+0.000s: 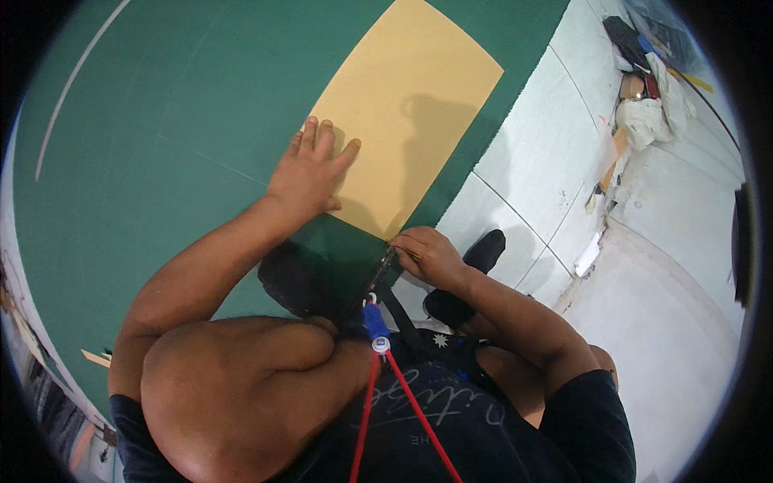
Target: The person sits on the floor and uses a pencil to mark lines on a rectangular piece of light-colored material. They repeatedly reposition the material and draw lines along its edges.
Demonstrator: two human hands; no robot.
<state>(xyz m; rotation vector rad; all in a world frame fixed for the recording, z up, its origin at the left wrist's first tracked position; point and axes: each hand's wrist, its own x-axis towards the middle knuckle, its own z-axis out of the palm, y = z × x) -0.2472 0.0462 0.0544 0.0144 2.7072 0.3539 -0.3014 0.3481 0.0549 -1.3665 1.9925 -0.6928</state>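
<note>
A yellow-tan sheet of paper or card (411, 105) lies flat on a wide green cloth (201, 97), slanting away to the right. My left hand (312, 167) presses on the sheet's left edge, fingers spread and palm down. At the sheet's nearest corner, my right hand (427, 253) is closed in a pinch around a thin pencil-like tool (414, 256), mostly hidden by the fingers. My hand's shadow falls across the sheet. Thin pale lines are drawn on the cloth left of the sheet.
The cloth's finely jagged right edge borders white floor tiles (515, 173). Crumpled scraps and bags (644, 121) lie at the far right. My dark-covered foot (487, 249) rests near the cloth edge. A red cord (366, 419) with a blue piece (375, 322) hangs before me.
</note>
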